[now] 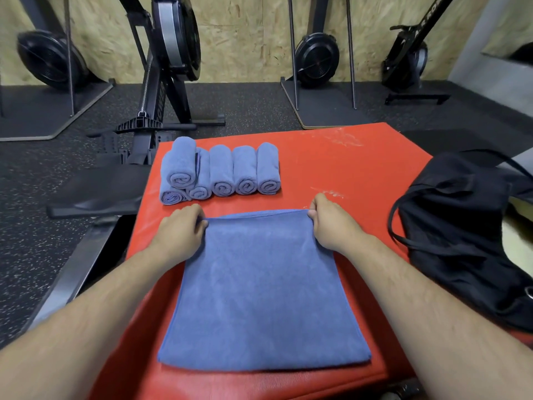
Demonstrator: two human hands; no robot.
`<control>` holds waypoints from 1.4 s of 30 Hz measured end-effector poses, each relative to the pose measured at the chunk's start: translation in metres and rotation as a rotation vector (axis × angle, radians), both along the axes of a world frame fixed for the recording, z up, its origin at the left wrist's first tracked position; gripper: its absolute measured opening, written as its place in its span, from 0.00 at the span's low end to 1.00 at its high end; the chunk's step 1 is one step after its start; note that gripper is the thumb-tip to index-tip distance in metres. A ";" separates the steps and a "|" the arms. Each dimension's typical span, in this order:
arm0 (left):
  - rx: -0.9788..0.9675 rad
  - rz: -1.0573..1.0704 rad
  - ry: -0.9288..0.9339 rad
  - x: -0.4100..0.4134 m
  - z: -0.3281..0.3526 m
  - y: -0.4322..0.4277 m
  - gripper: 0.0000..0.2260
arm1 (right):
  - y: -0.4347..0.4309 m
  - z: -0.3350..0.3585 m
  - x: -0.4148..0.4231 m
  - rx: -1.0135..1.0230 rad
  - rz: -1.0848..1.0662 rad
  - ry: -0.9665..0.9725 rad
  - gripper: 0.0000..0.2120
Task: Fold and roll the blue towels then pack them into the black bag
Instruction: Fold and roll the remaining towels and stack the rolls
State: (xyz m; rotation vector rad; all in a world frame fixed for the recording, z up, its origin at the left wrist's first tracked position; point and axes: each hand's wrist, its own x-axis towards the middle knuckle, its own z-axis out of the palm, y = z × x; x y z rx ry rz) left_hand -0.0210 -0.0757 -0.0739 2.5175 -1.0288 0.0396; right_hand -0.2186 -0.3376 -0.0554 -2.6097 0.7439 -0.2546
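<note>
two bits of lettering can be read. on the slanted black leg (159,102) of the rower (173,39) left of centre, pale capitals run up the bar. the letters "ower" show, and any letter before them is too blurred to tell. on the slanted black rail (431,15) of the machine at the far right, pale capitals run up toward the top edge. "arro" shows, and the rest is cut off there.

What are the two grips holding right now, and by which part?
The flat blue towel: the left grip pinches its far left corner, the right grip its far right corner; the rest lies flat on the red mat.
</note>
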 end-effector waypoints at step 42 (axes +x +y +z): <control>-0.446 -0.108 0.013 -0.137 0.325 0.133 0.06 | 0.081 0.303 -0.188 0.228 0.177 -0.546 0.03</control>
